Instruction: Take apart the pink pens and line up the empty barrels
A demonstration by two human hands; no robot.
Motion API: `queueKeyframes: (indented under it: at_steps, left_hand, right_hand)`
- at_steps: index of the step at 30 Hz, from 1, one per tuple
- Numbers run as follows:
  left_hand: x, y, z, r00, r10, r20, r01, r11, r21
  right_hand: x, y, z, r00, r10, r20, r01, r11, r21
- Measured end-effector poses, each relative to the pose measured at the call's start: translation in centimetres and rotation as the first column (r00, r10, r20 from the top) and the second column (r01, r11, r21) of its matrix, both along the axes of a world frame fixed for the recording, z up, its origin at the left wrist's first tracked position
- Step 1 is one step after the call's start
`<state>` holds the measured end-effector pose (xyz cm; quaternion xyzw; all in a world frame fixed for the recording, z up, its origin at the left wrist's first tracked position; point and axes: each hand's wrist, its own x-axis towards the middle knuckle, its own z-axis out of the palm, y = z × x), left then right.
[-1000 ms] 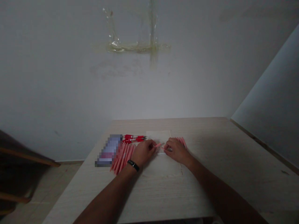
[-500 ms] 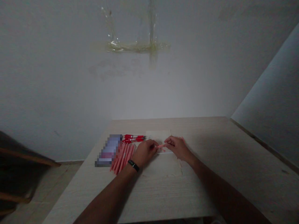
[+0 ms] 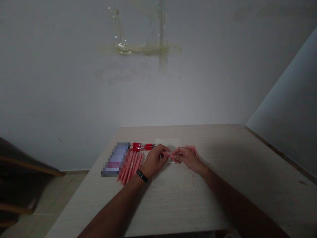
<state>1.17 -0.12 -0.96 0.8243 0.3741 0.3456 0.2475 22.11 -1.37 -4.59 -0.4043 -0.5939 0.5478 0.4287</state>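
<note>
My left hand [image 3: 154,161], with a black band on its wrist, and my right hand [image 3: 186,157] meet over a pale sheet of paper [image 3: 170,165] on the wooden table [image 3: 247,178]. Both pinch one thin pink stick [image 3: 168,154] between their fingertips, the left at one end, the right at the other. A fan of pink sticks [image 3: 130,164] lies just left of my left hand. A few more pink sticks [image 3: 193,149] show behind my right hand. Two red pens [image 3: 142,147] lie beyond the fan.
A blurred-out flat object [image 3: 116,159] rests at the table's left edge next to the pink sticks. A grey wall with yellowed tape marks [image 3: 146,49] rises behind the table. Dark wooden furniture [image 3: 19,185] stands on the floor at the left.
My right hand has shifted slightly left and closed in on the stick, so the two hands now sit closer together. The other things on the table have not moved.
</note>
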Motion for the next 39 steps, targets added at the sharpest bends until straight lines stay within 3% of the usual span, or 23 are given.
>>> queueKeyframes:
  at_steps: [15, 23, 31, 39]
  left_hand:
    - [-0.1, -0.5, 1.1, 1.0, 0.011, 0.009, -0.011, 0.999, 0.036]
    - [-0.1, -0.8, 1.7, 0.997, -0.08, -0.017, 0.081, 0.995, 0.06]
    - [-0.1, -0.9, 1.5, 0.999, -0.013, 0.031, 0.013, 1.0, 0.004]
    - [-0.1, -0.5, 1.1, 0.999, 0.017, -0.042, -0.017, 1.0, -0.002]
  right_hand:
    - [0.3, -0.4, 1.1, 0.994, -0.056, 0.089, 0.06, 0.998, -0.035]
    - [0.1, -0.4, 0.6, 1.0, -0.013, 0.0, 0.013, 0.998, -0.065]
    - [0.1, -0.5, 0.6, 0.998, 0.068, 0.012, -0.067, 0.995, -0.078]
    - [0.6, -0.4, 1.0, 0.998, -0.05, 0.048, 0.049, 0.999, 0.021]
